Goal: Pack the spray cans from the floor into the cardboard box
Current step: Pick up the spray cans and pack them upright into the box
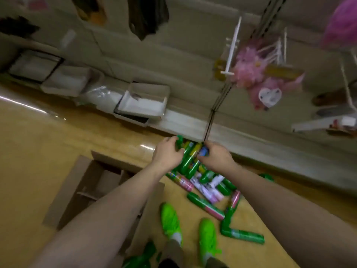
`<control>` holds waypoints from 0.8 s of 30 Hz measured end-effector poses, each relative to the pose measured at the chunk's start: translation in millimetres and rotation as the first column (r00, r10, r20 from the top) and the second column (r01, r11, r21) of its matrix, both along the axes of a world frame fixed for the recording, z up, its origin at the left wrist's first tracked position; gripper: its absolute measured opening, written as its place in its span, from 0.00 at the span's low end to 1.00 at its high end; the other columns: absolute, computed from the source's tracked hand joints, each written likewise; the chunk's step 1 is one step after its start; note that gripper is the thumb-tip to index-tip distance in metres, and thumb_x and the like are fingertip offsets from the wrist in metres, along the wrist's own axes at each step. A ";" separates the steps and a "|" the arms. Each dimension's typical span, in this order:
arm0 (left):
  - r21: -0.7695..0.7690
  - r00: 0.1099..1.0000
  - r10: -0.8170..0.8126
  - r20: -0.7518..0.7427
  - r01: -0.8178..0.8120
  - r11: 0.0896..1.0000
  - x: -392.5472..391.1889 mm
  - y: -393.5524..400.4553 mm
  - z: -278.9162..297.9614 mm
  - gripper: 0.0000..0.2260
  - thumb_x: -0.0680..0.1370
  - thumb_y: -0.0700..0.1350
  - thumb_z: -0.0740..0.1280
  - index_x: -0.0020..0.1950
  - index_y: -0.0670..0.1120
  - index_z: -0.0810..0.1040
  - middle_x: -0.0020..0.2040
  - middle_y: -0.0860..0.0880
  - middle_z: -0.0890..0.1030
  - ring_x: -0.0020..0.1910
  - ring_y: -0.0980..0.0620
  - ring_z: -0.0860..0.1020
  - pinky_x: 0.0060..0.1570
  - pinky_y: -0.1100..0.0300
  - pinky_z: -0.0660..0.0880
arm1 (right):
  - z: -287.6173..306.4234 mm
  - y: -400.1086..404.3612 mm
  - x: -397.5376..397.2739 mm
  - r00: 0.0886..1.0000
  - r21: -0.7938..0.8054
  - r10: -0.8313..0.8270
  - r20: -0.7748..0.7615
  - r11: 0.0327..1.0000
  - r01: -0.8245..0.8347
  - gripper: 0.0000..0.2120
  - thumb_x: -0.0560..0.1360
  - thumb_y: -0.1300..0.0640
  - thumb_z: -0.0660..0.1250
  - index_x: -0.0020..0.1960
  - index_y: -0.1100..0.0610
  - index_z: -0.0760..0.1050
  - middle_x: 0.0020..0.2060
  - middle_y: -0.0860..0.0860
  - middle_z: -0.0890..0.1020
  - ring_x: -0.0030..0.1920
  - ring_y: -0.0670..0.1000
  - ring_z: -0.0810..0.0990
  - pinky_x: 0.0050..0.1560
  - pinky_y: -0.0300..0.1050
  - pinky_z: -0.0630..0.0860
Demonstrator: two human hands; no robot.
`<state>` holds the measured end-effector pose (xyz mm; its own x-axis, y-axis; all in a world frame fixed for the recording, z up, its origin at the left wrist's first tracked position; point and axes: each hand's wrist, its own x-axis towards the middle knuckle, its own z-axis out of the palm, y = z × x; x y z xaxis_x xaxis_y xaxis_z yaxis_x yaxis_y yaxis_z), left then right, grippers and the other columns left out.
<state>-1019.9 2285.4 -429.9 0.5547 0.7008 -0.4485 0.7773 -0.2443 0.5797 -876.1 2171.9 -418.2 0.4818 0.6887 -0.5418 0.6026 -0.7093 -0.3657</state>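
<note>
- The left hand [167,151] and the right hand [216,156] reach forward together, fingers curled around a bundle of green spray cans [190,158] held between them.
- Just below the bundle, more loose cans [207,187], green, pink and white, lie scattered on the tan floor [38,151].
- An open cardboard box [92,182] sits on the floor under the left forearm.
- Two bright green shoes [190,228] stand near the cans.
- A pale wall with shelving [135,60] rises behind.
</note>
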 end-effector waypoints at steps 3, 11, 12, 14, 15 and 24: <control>-0.056 0.998 -0.041 -0.051 0.039 0.998 8.0 -30.1 -54.0 0.24 0.75 0.51 0.70 0.69 0.45 0.75 0.64 0.41 0.78 0.64 0.41 0.75 0.63 0.55 0.71 | -54.5 -38.7 4.6 0.995 -0.081 -0.087 -0.048 0.993 0.082 0.24 0.74 0.48 0.68 0.67 0.56 0.72 0.60 0.60 0.79 0.61 0.60 0.77 0.55 0.48 0.72; -0.183 0.986 -0.062 -0.154 0.033 0.983 11.7 -115.8 -230.8 0.24 0.75 0.48 0.70 0.70 0.44 0.74 0.64 0.39 0.77 0.63 0.38 0.75 0.62 0.52 0.70 | -235.0 -129.8 2.4 0.922 -0.272 -0.334 -0.197 0.922 0.276 0.29 0.75 0.47 0.70 0.72 0.57 0.69 0.67 0.59 0.75 0.66 0.59 0.74 0.61 0.47 0.71; -0.189 0.983 -0.068 -0.171 0.035 0.981 12.1 -124.1 -250.5 0.24 0.76 0.48 0.70 0.70 0.44 0.73 0.65 0.39 0.77 0.63 0.38 0.74 0.62 0.52 0.70 | -254.3 -138.0 3.4 0.910 -0.283 -0.360 -0.203 0.912 0.298 0.30 0.75 0.46 0.70 0.74 0.56 0.67 0.68 0.59 0.75 0.67 0.59 0.74 0.61 0.46 0.70; -0.198 0.979 -0.090 -0.182 0.053 0.979 15.5 -138.1 -286.3 0.23 0.76 0.48 0.70 0.70 0.45 0.74 0.65 0.39 0.76 0.63 0.37 0.74 0.62 0.50 0.71 | -290.2 -152.0 8.3 0.878 -0.291 -0.432 -0.206 0.884 0.366 0.30 0.76 0.47 0.70 0.74 0.56 0.68 0.69 0.58 0.74 0.68 0.59 0.73 0.62 0.45 0.69; -0.203 0.978 -0.101 -0.182 0.063 0.977 18.6 -144.4 -303.2 0.22 0.76 0.48 0.70 0.69 0.44 0.74 0.65 0.39 0.76 0.64 0.37 0.74 0.62 0.50 0.71 | -308.2 -158.9 11.4 0.856 -0.293 -0.474 -0.208 0.865 0.408 0.28 0.76 0.48 0.70 0.72 0.56 0.69 0.68 0.58 0.75 0.67 0.59 0.73 0.60 0.44 0.69; -0.209 0.982 -0.133 -0.134 0.103 0.972 75.1 -183.8 -440.7 0.24 0.78 0.48 0.69 0.73 0.46 0.71 0.69 0.42 0.74 0.68 0.42 0.71 0.63 0.56 0.68 | -452.2 -198.8 42.4 0.690 -0.271 -0.688 -0.225 0.724 0.634 0.28 0.77 0.47 0.68 0.74 0.56 0.67 0.69 0.55 0.75 0.69 0.57 0.72 0.64 0.44 0.67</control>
